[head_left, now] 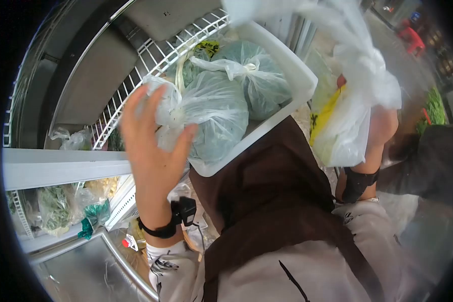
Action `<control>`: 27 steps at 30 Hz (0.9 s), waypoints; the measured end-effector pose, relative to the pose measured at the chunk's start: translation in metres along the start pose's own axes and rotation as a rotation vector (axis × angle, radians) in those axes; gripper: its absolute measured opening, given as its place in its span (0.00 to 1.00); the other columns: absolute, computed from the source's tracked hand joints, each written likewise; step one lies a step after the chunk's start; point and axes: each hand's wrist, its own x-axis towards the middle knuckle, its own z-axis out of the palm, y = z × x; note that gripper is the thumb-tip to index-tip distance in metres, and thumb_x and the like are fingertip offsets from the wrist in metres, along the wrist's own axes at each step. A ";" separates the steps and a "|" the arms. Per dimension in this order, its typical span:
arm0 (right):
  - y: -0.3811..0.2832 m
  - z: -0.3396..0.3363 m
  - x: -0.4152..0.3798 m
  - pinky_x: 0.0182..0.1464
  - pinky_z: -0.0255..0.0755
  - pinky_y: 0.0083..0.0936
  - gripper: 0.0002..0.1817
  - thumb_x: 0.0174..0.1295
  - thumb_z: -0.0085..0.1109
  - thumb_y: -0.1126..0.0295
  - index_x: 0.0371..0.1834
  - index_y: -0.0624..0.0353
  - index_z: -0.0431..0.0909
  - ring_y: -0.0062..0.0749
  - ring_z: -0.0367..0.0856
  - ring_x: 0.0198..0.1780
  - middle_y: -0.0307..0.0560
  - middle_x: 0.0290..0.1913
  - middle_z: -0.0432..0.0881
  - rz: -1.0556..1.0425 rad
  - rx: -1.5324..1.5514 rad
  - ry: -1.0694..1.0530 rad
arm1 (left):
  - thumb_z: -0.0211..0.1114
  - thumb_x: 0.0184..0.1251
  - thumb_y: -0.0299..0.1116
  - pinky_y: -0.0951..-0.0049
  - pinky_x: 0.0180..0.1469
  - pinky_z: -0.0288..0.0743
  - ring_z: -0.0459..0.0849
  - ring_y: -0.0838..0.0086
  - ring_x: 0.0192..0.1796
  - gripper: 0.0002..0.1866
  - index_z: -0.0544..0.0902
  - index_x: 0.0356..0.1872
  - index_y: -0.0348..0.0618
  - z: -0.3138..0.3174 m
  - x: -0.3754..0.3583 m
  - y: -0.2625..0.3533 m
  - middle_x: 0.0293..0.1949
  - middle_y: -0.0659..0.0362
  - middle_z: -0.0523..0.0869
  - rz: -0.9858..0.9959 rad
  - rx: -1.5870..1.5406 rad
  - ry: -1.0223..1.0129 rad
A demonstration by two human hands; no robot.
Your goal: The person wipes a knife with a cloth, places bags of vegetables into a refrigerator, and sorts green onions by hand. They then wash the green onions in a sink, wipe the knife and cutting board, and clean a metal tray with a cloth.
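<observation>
A thin, crinkled plastic bag of greens (211,118), knotted at the top, is being touched at centre frame by the left hand (153,146), fingers spread, inside a white rectangular bin (292,70). Another translucent bag (355,110) is being gripped tightly by the right hand (382,126) at upper right.

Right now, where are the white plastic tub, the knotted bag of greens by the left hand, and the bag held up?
white plastic tub (301,75), head view, right rim.
knotted bag of greens (219,113), head view, bulging side.
held-up bag (345,131), head view, lower body.
</observation>
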 end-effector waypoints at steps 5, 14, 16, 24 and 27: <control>-0.027 0.014 0.008 0.55 0.67 0.25 0.23 0.50 0.53 0.68 0.48 0.73 0.75 0.34 0.77 0.51 0.52 0.48 0.79 0.188 0.187 -0.402 | 0.75 0.41 0.42 0.60 0.58 0.65 0.73 0.56 0.55 0.35 0.75 0.54 0.39 0.036 0.011 -0.022 0.52 0.48 0.75 0.053 -0.129 -0.334; -0.023 0.036 0.039 0.52 0.67 0.21 0.21 0.53 0.51 0.75 0.52 0.70 0.75 0.27 0.77 0.47 0.47 0.47 0.80 0.251 0.004 -0.007 | 0.77 0.33 0.42 0.60 0.41 0.68 0.76 0.57 0.37 0.25 0.78 0.34 0.42 0.068 -0.016 -0.025 0.30 0.54 0.76 0.102 -0.102 -0.177; -0.023 0.042 0.042 0.52 0.66 0.20 0.20 0.54 0.50 0.75 0.52 0.69 0.75 0.26 0.76 0.47 0.45 0.45 0.80 0.198 0.004 0.128 | 0.76 0.34 0.41 0.61 0.41 0.69 0.76 0.56 0.37 0.24 0.78 0.33 0.41 0.072 -0.022 -0.022 0.30 0.54 0.77 0.089 -0.125 -0.198; -0.020 0.029 0.027 0.51 0.67 0.21 0.20 0.53 0.50 0.76 0.51 0.68 0.74 0.28 0.77 0.47 0.44 0.45 0.80 0.334 -0.082 -0.087 | 0.74 0.34 0.36 0.61 0.39 0.69 0.76 0.56 0.33 0.20 0.77 0.31 0.41 0.078 -0.030 -0.024 0.28 0.54 0.77 0.080 -0.223 -0.132; -0.011 0.014 0.025 0.51 0.68 0.23 0.21 0.53 0.49 0.75 0.52 0.68 0.73 0.30 0.78 0.46 0.45 0.45 0.80 0.387 0.080 -0.113 | 0.74 0.36 0.39 0.61 0.40 0.69 0.76 0.57 0.35 0.21 0.78 0.33 0.42 0.080 -0.033 -0.027 0.30 0.54 0.77 0.065 -0.224 -0.140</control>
